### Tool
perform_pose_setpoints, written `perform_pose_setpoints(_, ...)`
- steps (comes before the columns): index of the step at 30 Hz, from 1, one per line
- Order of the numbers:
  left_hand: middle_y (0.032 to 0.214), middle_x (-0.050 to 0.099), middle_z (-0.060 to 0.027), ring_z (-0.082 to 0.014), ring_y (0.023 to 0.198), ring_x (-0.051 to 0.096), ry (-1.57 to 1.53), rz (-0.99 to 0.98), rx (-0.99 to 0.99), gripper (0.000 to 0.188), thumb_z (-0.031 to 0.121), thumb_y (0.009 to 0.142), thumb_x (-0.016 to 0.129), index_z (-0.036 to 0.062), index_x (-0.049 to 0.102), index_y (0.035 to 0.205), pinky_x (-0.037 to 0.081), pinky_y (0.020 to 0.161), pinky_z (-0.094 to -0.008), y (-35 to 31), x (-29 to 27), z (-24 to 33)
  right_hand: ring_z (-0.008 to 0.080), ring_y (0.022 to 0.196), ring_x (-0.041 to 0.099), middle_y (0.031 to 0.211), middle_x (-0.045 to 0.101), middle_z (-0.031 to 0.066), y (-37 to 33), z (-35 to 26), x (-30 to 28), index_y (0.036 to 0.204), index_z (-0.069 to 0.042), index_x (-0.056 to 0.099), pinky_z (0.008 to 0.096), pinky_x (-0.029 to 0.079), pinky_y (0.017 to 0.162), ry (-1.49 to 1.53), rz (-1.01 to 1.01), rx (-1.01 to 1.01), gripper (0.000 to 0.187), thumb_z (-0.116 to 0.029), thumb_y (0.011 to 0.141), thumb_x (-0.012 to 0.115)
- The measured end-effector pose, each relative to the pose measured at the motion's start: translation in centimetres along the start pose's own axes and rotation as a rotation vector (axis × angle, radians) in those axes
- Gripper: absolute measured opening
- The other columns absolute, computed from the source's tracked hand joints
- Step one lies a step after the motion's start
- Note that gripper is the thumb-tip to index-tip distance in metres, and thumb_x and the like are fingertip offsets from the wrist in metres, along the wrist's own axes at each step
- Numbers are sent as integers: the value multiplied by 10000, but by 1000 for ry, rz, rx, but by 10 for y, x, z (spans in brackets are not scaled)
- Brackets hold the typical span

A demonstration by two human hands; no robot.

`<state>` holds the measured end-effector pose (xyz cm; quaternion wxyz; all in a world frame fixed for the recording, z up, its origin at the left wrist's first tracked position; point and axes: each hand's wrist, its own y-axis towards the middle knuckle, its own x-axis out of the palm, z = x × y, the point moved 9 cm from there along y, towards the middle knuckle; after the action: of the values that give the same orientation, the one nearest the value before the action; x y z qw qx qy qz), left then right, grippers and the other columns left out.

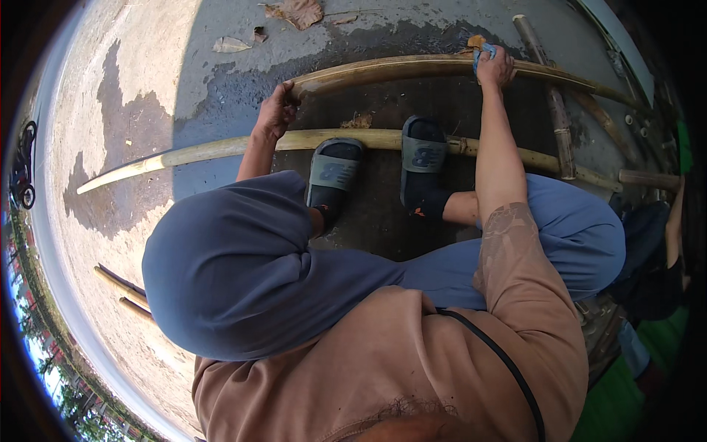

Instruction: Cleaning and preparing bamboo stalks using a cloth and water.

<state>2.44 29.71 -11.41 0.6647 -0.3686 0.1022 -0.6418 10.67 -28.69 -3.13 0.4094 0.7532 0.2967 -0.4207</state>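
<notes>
A long split bamboo strip (383, 70) lies crosswise in front of my feet. At its left end, my left hand (278, 110) grips the strip with bent fingers. Farther right along the same strip, my right hand (495, 68) is closed around a small blue cloth (483, 56) pressed onto the bamboo. Nearer to me, a second bamboo pole (213, 149) runs across the ground by my sandals (335, 171), its pale tip pointing left.
A short pole (545, 96) lies crosswise under the strip's right part, with other bamboo pieces (648, 179) beside it. Dry leaves (294, 13) and wet patches mark the concrete. Two more pieces (124, 287) lie left of my knee; a motorcycle (26, 166) stands far left.
</notes>
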Motion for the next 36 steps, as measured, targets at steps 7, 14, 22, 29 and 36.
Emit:
perform_pose_setpoints(7, 724, 584, -19, -106, 491, 473, -8, 140, -6, 409, 531, 959, 726, 133, 647, 913, 346, 401, -275, -3, -31, -11, 441, 1452, 461, 1352, 648, 175, -241, -340, -7, 1167, -82, 686, 597, 224, 1273, 465, -201, -560, 329, -278, 904, 720)
perform_pose_setpoints(14, 730, 576, -12, -146, 511, 518, -83, 70, -57, 409, 518, 946, 743, 115, 668, 950, 409, 454, -300, -5, -53, -21, 420, 1374, 540, 1243, 703, 149, -217, -317, -3, 1105, -93, 706, 625, 279, 1225, 360, -213, -544, 304, -317, 901, 729)
perform_pose_setpoints(22, 822, 621, -58, -171, 637, 594, 28, 92, 136, 327, 384, 1011, 695, 78, 650, 1116, 478, 553, -309, -17, -23, 1, 378, 1501, 396, 1473, 586, 139, -81, -114, -10, 1332, -122, 659, 675, 164, 1262, -72, -124, 11, 418, -356, 989, 616)
perform_pose_setpoints(29, 1167, 715, -137, -251, 991, 724, -141, 96, 90, 444, 446, 1071, 614, 42, 669, 1248, 606, 797, -387, 8, -45, -16, 404, 1453, 462, 1400, 620, 129, -310, -401, -34, 1231, -121, 675, 611, 239, 1258, 487, -262, -605, 356, -255, 904, 713)
perform_pose_setpoints(36, 685, 587, -62, -98, 435, 437, 139, 194, -149, 418, 576, 991, 610, 160, 644, 986, 307, 357, -229, -2, -67, -12, 408, 1451, 473, 1341, 653, 146, -212, -306, -5, 1203, -92, 687, 619, 247, 1259, 417, -259, -669, 314, -280, 952, 681)
